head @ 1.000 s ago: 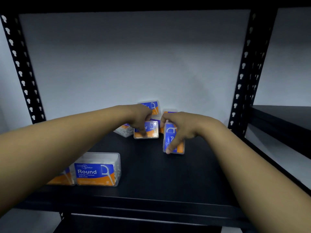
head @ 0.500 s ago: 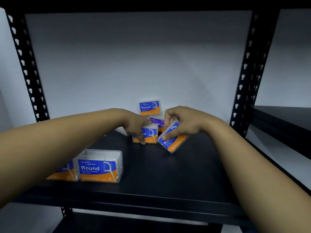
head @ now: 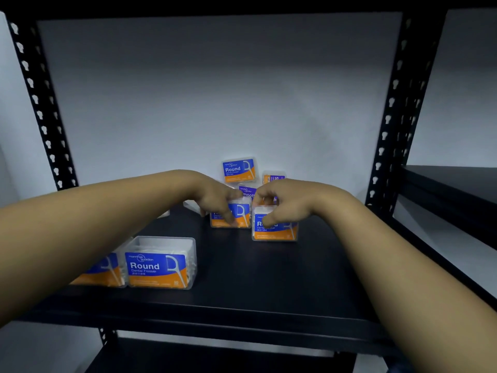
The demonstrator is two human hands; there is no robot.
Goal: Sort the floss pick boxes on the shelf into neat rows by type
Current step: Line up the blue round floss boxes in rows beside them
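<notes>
Clear floss pick boxes with blue-and-orange "Round" labels lie on a black shelf [head: 242, 286]. My left hand [head: 215, 200] grips one Round box [head: 239, 215] from above near the back middle. Just right of it, my right hand [head: 282, 205] holds another Round box [head: 277, 231], upright on the shelf with its label facing me. Behind them a Round box [head: 238, 170] leans on the wall above a purple "Smooth" box [head: 247, 191], and a second purple box [head: 273, 178] shows at the right. Two Round boxes stand at the front left, one in full view [head: 160, 263], the other [head: 103, 270] partly behind my left forearm.
Black perforated uprights stand at the left [head: 40, 109] and right [head: 398, 103] of the bay. A grey wall closes the back. Another black shelf [head: 451, 189] adjoins on the right. A pale box [head: 192, 205] peeks out behind my left wrist.
My right hand turned its Round box from tilted in the air to upright and set it on the shelf beside the left hand's box. My left hand stayed on its box.
</notes>
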